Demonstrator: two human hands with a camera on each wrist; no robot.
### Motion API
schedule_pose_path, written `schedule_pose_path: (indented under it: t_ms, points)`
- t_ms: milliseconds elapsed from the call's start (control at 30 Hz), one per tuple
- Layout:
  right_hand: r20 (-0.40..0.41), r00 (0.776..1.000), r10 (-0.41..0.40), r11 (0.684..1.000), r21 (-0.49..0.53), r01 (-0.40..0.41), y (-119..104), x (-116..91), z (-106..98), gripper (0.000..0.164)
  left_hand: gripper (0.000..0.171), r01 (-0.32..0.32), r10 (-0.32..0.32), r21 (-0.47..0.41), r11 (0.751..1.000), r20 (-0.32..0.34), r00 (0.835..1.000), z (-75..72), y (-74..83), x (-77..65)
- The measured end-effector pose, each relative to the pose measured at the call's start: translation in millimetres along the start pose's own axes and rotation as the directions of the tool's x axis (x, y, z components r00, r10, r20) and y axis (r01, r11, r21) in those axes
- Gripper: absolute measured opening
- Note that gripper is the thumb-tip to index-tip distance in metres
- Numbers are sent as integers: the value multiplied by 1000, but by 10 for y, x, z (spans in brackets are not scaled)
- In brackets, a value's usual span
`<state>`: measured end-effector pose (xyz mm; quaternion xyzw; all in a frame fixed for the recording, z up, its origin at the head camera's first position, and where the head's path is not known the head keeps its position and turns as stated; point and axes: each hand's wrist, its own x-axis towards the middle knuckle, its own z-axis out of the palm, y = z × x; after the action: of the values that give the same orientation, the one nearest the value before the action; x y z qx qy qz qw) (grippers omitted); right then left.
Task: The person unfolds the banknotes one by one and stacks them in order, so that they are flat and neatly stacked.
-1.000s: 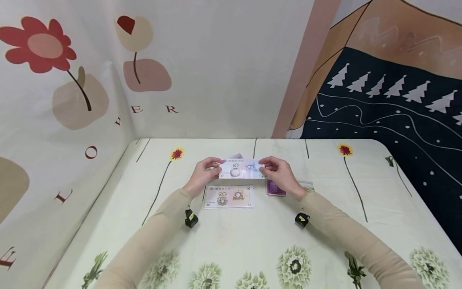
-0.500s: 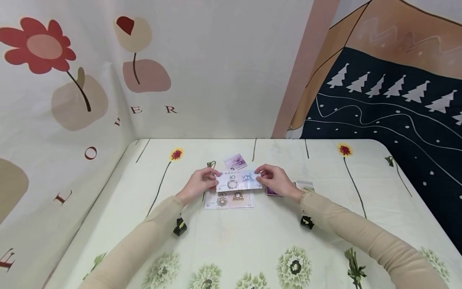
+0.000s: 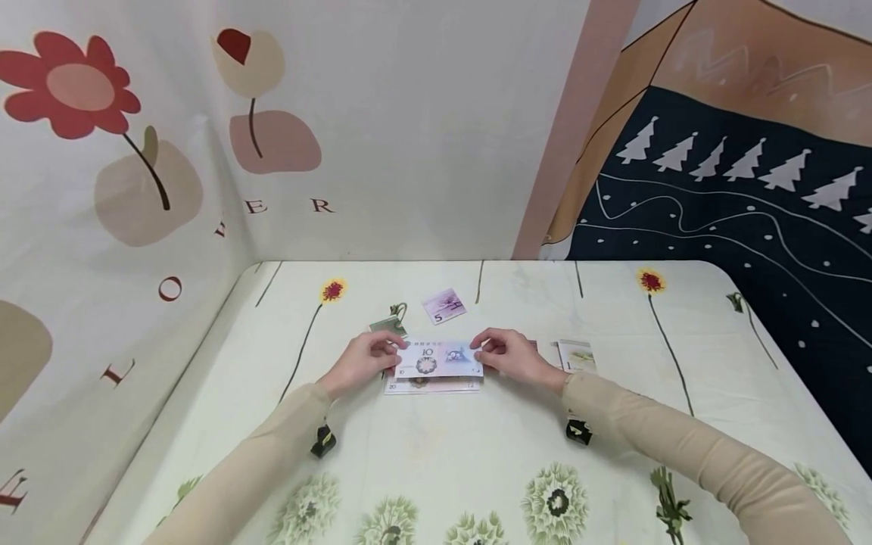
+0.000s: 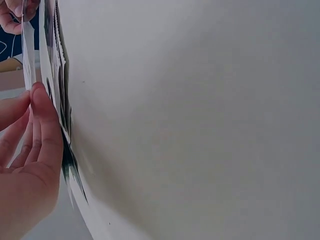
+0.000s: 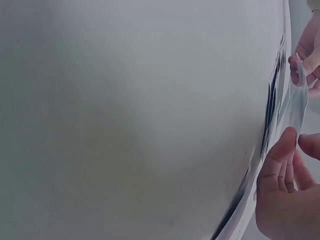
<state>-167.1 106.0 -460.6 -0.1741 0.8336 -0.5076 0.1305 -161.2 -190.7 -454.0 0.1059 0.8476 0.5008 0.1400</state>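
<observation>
A pale 10 banknote [image 3: 439, 359] is held flat by its two short ends. My left hand [image 3: 359, 363] pinches its left end between thumb and fingers, and my right hand [image 3: 515, 357] pinches the right end. Below and partly behind it lies a pinkish 20 banknote [image 3: 436, 386], with only its near strip showing. In the left wrist view a narrow gap separates the held banknote [image 4: 28, 55] from the pile of notes [image 4: 62, 95]. The right wrist view shows the same banknote [image 5: 298, 107] between both hands.
A purple 5 note [image 3: 444, 306] lies farther back on the flowered tablecloth [image 3: 436, 462]. Behind my left hand is a green note [image 3: 388, 325], partly hidden. A note marked 1 [image 3: 577, 354] lies beyond my right hand, beside a mostly covered reddish note [image 3: 534, 345].
Both hands have brought the 10 banknote nearer and slightly left, over the 20 banknote. The purple 5 note and the green note behind have come into view.
</observation>
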Motion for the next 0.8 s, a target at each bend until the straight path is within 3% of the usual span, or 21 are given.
schedule_pose_path:
  t_ms: [267,533,800]
  points:
    - [38,999,26,999,45,-27,-37,-3,82,14,20,-20,20,14,1000,-7,1000,-22,-46,-96]
    - [66,998,-5,999,52,2,-36,-25,138,12,20,-29,29,-5,1000,3,1000,-35,-56,-174]
    - [91,996,12,1000,28,-14,-30,-4,181,12,19,20,-21,39,999,13,1000,-27,-61,-153]
